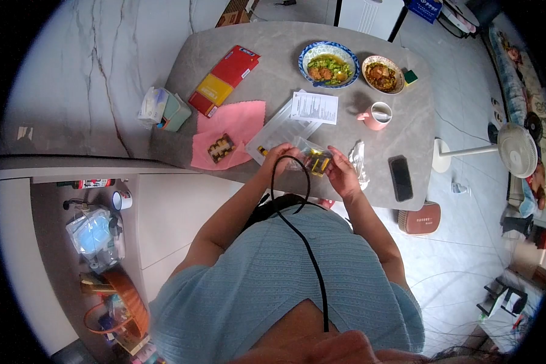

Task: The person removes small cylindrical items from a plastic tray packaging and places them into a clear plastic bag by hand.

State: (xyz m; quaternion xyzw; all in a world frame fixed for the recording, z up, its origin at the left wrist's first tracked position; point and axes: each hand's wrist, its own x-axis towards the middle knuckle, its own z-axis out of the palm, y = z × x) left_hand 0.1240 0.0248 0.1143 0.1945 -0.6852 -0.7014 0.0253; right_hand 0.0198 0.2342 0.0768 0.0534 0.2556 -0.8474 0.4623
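Along the worktop's [273, 70] near edge, in the head view, the left hand [278, 156] and right hand [341, 170] both grip a clear bag [317, 161] holding yellow-and-black pieces. Left lies a pink cloth [246, 116]; right, a phone [401, 179]; beyond, a mug [378, 123] and papers [314, 108].

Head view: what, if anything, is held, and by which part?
A clear plastic bag with yellow-and-black items inside: the left hand grips its left end, the right hand its right edge.

No legible text or numbers.
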